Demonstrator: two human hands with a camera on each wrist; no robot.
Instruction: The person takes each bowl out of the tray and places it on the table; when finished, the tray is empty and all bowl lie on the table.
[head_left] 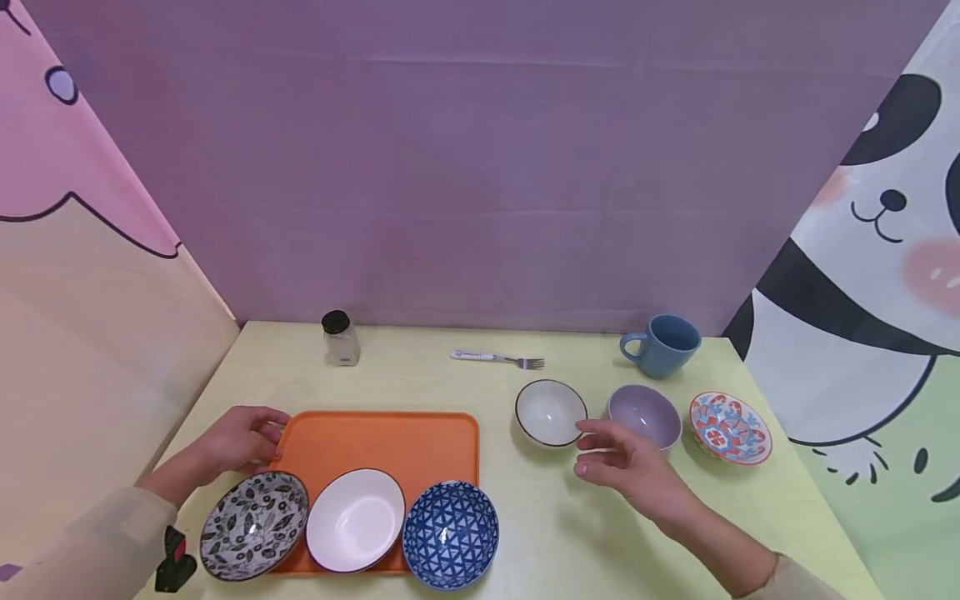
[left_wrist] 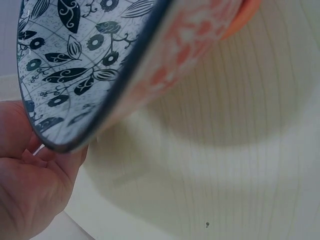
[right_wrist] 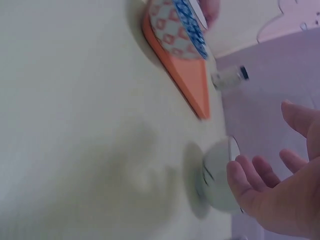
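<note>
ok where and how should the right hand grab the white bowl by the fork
Probably pinch the white bowl by the right side of its rim, coming from the near right. It stands upright, rim exposed, no handle visible, and the right hand is beside that edge, fingers towards it.

From here I see an orange tray (head_left: pixel 382 446), leaf-patterned black-and-white bowl (head_left: pixel 253 525), dark-rimmed greyish-white bowl (head_left: pixel 549 410) and plain purple bowl (head_left: pixel 641 410).

Floral bowl (head_left: pixel 253 527) and small white bowl (head_left: pixel 550 410), glossy, ceramic as I see them; tray (head_left: pixel 375 442), smooth plastic; fork (head_left: pixel 480 357), metal-tined; worktop (head_left: pixel 540 533), wood-grained; backdrop (head_left: pixel 480 167), creased matt cloth.
</note>
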